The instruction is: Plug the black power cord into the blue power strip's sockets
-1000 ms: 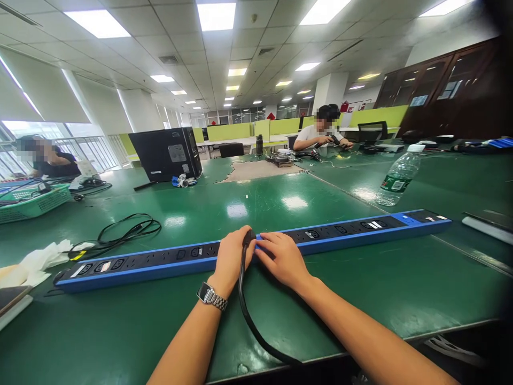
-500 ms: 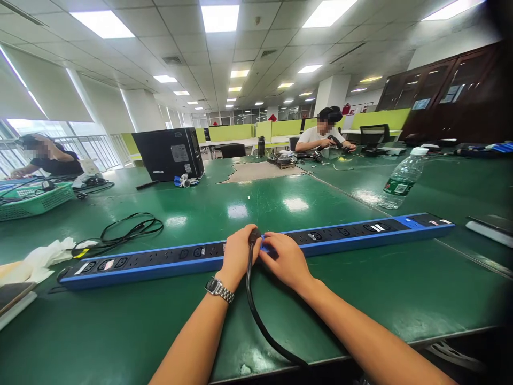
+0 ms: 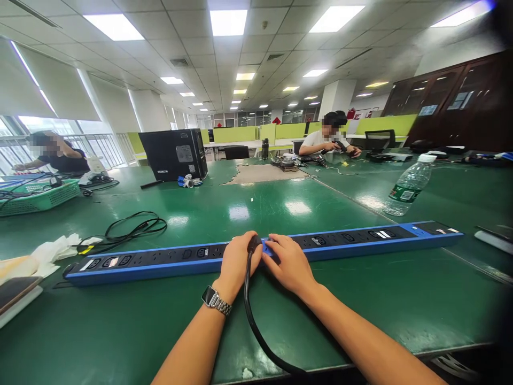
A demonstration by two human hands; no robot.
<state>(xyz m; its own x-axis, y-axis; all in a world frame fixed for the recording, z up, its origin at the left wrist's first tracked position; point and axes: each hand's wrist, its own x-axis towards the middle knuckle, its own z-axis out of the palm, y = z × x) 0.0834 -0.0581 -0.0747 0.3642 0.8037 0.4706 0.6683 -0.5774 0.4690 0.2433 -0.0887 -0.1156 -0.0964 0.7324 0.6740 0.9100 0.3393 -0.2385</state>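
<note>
A long blue-and-black power strip (image 3: 160, 260) with several sockets lies across the green table in front of me. My left hand (image 3: 236, 262), with a metal-banded watch on its wrist, is closed round a black power plug (image 3: 253, 244) at the strip's middle. From this plug a thick black cable (image 3: 249, 315) curves down over the table's front edge. My right hand (image 3: 290, 262) rests on the strip just right of the plug, thumb and fingers bent round its blue edge. How far the plug sits in a socket is hidden by my left hand.
A water bottle (image 3: 409, 186) stands at the right, behind the strip. On the left lie a coiled black cable (image 3: 136, 227), crumpled tissue (image 3: 52, 251) and a green basket (image 3: 40, 199). Farther back are a black computer case (image 3: 172, 155) and two people at the table.
The whole view has shifted slightly. The plug in my left hand sits a little lower and is tilted differently against the strip. My right hand stays on the strip beside it.
</note>
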